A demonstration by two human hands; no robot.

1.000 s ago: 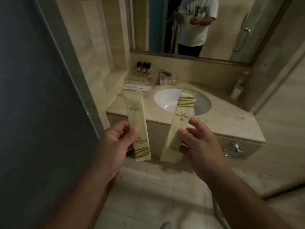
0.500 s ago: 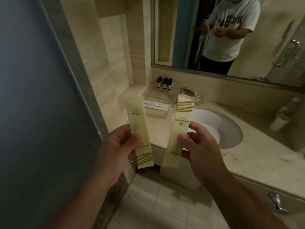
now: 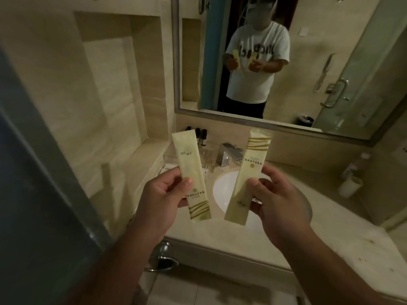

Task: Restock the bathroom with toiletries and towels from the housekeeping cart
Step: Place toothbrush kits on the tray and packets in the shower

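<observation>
My left hand (image 3: 161, 195) pinches a long pale-yellow toiletry sachet (image 3: 189, 166) with gold stripes at its lower end. My right hand (image 3: 277, 203) pinches a second pale-yellow sachet (image 3: 250, 164), its gold stripes at the top. Both packets stand upright in front of me, above the front of the marble vanity counter (image 3: 343, 227) and its white round sink (image 3: 222, 190). Thumbs press on the packet fronts; the other fingers are behind.
A chrome faucet (image 3: 228, 154) stands behind the sink. Small dark bottles (image 3: 201, 135) and a clear tray (image 3: 167, 157) sit at the back left of the counter. A white cup (image 3: 350, 186) stands at right. A mirror (image 3: 308, 62) hangs above; a dark door (image 3: 33, 194) is at left.
I have moved closer to the vanity, so the counter and sink now lie right under my hands. Both hands still hold the sachets in the same way.
</observation>
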